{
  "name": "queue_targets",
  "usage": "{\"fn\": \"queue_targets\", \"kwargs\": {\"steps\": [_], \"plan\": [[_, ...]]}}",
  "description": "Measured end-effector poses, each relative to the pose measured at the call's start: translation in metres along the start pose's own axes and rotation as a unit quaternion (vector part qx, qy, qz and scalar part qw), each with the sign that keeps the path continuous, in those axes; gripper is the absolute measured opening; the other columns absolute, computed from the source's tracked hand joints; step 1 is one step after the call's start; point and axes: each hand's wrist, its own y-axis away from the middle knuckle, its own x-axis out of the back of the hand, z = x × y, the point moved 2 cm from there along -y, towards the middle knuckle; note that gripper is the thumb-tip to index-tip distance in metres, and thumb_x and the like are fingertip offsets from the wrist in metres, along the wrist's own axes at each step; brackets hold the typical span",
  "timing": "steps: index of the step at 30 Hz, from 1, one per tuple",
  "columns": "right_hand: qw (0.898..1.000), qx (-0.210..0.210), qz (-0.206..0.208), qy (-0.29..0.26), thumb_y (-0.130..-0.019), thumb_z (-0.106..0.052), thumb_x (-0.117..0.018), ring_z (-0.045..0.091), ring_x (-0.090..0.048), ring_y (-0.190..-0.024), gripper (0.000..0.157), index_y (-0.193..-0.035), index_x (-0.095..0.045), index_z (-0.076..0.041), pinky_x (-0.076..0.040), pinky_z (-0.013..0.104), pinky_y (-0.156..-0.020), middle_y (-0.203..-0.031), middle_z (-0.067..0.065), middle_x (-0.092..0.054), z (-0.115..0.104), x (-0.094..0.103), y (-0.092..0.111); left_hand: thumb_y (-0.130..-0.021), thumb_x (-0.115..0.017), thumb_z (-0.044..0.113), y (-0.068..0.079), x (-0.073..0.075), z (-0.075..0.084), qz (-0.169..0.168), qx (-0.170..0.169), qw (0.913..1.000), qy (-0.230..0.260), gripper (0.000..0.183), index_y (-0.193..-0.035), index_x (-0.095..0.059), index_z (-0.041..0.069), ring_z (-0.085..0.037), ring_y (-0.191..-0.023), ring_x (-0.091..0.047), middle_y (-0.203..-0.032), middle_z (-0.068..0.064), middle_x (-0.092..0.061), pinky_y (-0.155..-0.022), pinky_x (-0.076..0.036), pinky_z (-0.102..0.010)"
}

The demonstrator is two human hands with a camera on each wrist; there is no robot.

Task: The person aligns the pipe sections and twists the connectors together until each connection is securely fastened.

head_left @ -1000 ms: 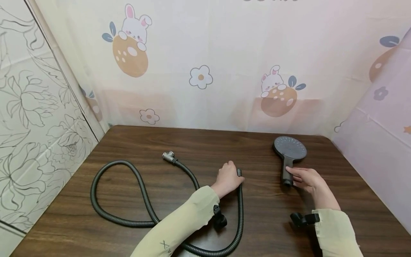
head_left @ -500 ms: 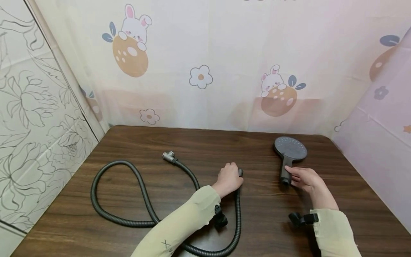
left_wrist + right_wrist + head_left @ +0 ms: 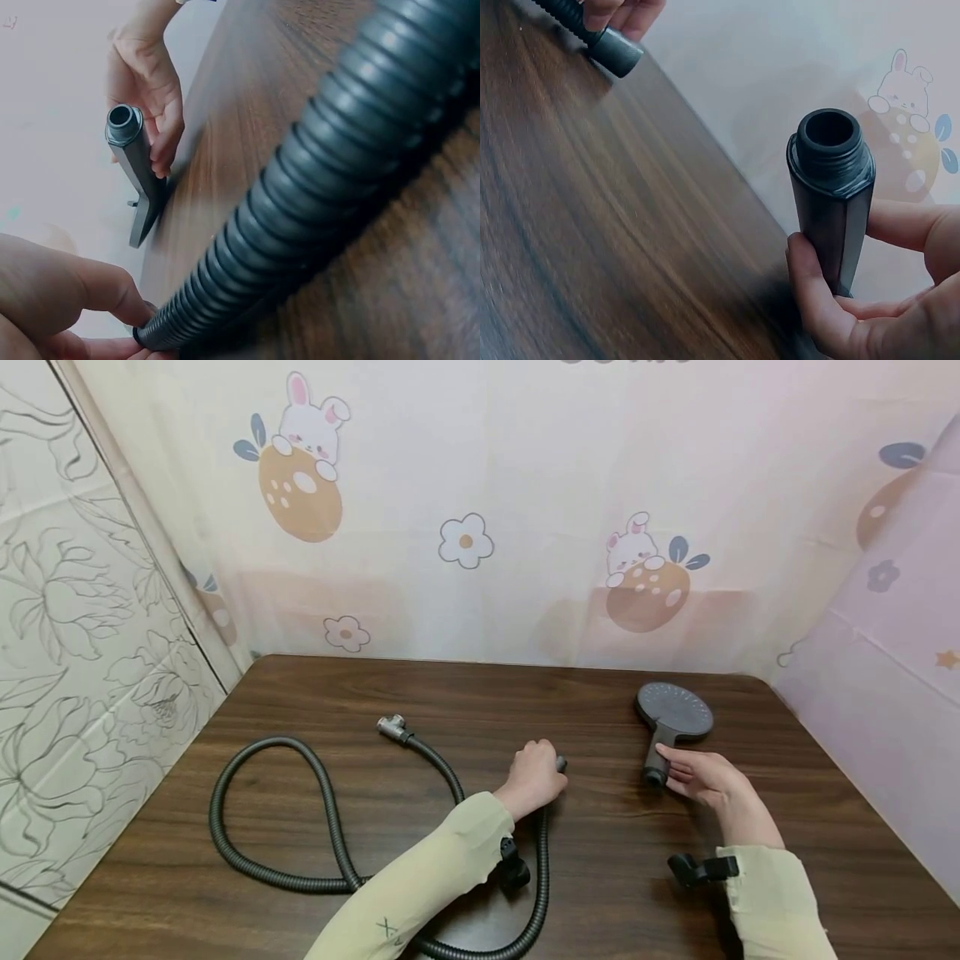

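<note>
Behind the table (image 3: 615, 860), a pale sheet (image 3: 540, 460) printed with rabbits, fruit and flowers is hanging across the whole width. Below it, the dark wood-grain tabletop is filling the lower part of the head view, and at far left a white panel (image 3: 67, 602) is showing outlined blossoms. Over the left and middle of the wood, a dark ribbed hose (image 3: 217, 818) is lying in a wide loop, crossing itself and passing beneath the pale left sleeve (image 3: 427, 877); a matching right sleeve (image 3: 776, 897) is coming in from lower right. Toward the right side, a grey shower head (image 3: 675, 710) is slanting, its dotted disc facing up and its handle pointing nearer the person; whether the disc is touching the table, I cannot tell. The right hand (image 3: 712, 781) is pinching that handle between thumb and fingers. Near the middle, the left hand (image 3: 531, 779) is gripping the hose just behind its end fitting (image 3: 615, 52). That fitting and the handle's open threaded neck (image 3: 832, 161) are staying apart. Left of both hands, a silvery connector (image 3: 392, 727) is resting at the hose's other end.
</note>
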Motion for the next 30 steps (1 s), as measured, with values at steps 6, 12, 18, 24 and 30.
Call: {"fn": "queue_targets", "kwargs": {"steps": [6, 12, 18, 24, 30], "plan": [[0.998, -0.004, -0.012, -0.059, -0.084, -0.022, -0.065, 0.006, -0.054, -0.081, 0.063, -0.130, -0.026, -0.006, -0.052, 0.023, -0.074, -0.099, 0.004, -0.049, -0.002, -0.007, 0.000, -0.084, -0.061, 0.014, 0.001, 0.004, -0.004, -0.012, -0.012, 0.9985, 0.052, 0.021, -0.098, -0.052, 0.001, -0.015, -0.048, -0.045, -0.063, -0.006, -0.051, -0.042, -0.036, -0.023], [0.994, -0.010, -0.043, -0.102, -0.085, -0.019, -0.063, 0.008, -0.059, -0.080, 0.056, -0.127, -0.027, -0.010, -0.052, 0.026, -0.077, -0.087, -0.002, -0.057, 0.004, -0.007, -0.013, -0.083, -0.059, 0.013, -0.001, 0.005, -0.013, -0.028, -0.029, 0.9955, 0.086, 0.017, -0.095, -0.053, 0.004, -0.013, -0.047, -0.044, -0.067, -0.003, -0.051, -0.043, -0.035, -0.021], [0.987, -0.016, -0.057, -0.147, -0.088, -0.014, -0.059, 0.010, -0.058, -0.080, 0.057, -0.131, -0.020, -0.011, -0.052, 0.026, -0.075, -0.085, -0.001, -0.056, -0.003, -0.022, 0.000, -0.082, -0.061, 0.014, -0.003, 0.007, -0.015, -0.035, -0.043, 0.9920, 0.114, 0.027, -0.108, -0.059, 0.004, -0.010, -0.060, -0.053, -0.084, -0.002, -0.062, -0.052, -0.042, -0.019], [0.980, -0.017, -0.082, -0.178, -0.089, -0.008, -0.055, 0.010, -0.061, -0.080, 0.068, -0.138, -0.008, -0.010, -0.051, 0.027, -0.075, -0.084, 0.001, -0.061, -0.002, -0.026, -0.001, -0.083, -0.062, 0.011, -0.002, 0.007, -0.017, -0.047, -0.046, 0.9823, 0.175, 0.028, -0.110, -0.058, 0.004, -0.009, -0.071, -0.057, -0.092, -0.004, -0.063, -0.058, -0.047, -0.019], [0.980, -0.015, -0.094, -0.175, -0.089, -0.007, -0.055, 0.010, -0.061, -0.080, 0.089, -0.142, 0.017, -0.006, -0.051, 0.027, -0.076, -0.085, 0.002, -0.060, -0.003, -0.031, -0.002, -0.083, -0.059, 0.004, 0.000, 0.009, -0.019, -0.060, -0.045, 0.9646, 0.253, 0.029, -0.112, -0.056, 0.001, -0.010, -0.065, -0.059, -0.090, -0.006, -0.062, -0.059, -0.049, -0.022]]}}
